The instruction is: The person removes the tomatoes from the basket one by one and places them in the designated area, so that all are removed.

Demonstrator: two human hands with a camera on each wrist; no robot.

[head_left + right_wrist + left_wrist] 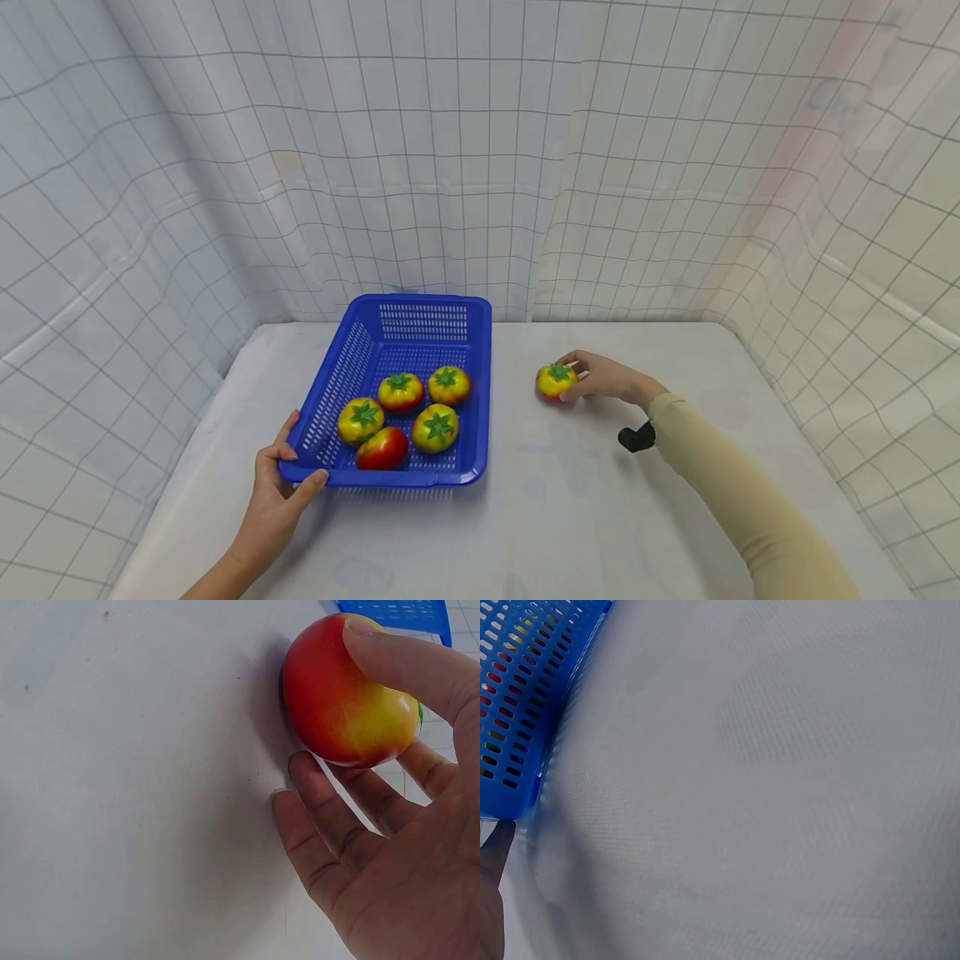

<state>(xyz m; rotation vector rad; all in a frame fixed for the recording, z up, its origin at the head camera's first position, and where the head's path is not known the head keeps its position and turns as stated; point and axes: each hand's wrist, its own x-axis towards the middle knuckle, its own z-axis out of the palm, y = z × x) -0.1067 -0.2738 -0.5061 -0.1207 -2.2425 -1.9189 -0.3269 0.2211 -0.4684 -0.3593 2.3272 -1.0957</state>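
Note:
A blue plastic basket [482, 392] with slotted walls stands left of centre. Inside its near half lie several red-and-yellow tomatoes [401, 393] with green star-shaped tops. My left hand [273, 500] grips the basket's near left corner, thumb on the front rim and fingers along the side. In the left wrist view, only a fingertip shows below the basket wall [525, 697]. Right of the basket, my right hand [603, 379] holds another tomato [337, 697] low over the table. Its thumb presses on one side while fingers curl around the other, the two nearest fingers spread away from it.
The white table [570, 517] runs to its back edge, where a white curtain with grid lines [487, 167] hangs. Similar curtains [885, 250] close off both sides. A small black object [637, 437] sits at the right wrist, beside the beige sleeve.

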